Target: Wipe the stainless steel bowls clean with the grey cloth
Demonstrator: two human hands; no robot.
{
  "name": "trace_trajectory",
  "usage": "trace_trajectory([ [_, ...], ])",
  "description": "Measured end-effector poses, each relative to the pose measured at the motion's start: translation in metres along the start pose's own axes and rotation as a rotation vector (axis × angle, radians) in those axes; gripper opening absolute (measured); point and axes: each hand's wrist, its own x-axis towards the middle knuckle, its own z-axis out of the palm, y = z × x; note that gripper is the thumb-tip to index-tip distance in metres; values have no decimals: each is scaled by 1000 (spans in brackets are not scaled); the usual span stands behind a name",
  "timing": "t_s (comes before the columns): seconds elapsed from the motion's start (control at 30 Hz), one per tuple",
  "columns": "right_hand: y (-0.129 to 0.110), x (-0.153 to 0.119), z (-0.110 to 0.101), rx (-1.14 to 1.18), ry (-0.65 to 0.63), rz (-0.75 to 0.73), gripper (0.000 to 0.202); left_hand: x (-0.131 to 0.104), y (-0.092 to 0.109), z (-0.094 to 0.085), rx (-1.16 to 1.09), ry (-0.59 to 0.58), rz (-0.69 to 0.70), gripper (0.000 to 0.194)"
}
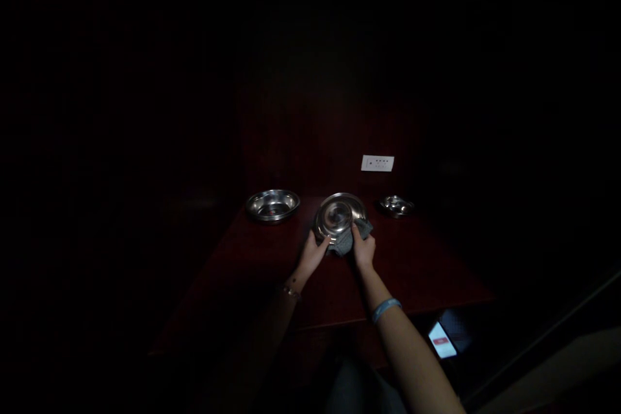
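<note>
A round steel plate is held tilted over the dark red table, in the middle of the view. My left hand grips its lower left rim, with the thumb on the near face. At the lower right rim, my right hand is closed on a grey cloth and presses it against the plate. The cloth hangs along the lower edge between both hands. The fingers behind the plate are hidden.
Steel dishes stand at the table's back left, and smaller steel bowls at the back right. A white socket panel is on the wall behind. A lit phone screen shows beyond the table's front right edge. Surroundings are very dark.
</note>
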Motion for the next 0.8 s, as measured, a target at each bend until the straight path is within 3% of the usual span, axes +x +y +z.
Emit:
trace_trajectory([
  [0.27, 4, 1, 4, 43, -78, 40, 52, 3, 0, -1, -2, 43, -88, 13],
  [0.43, 3, 1, 4, 147, -118, 74, 54, 7, -5, -3, -47, 40, -67, 20],
  [0.6, -4, -3, 5, 135, -190, 62, 54, 9, -6, -6, -75, 91, -142, 26],
  [0.8, -10, -10, 7, 149, -305, 62, 52, 7, 1, -8, -87, 111, -114, 22],
])
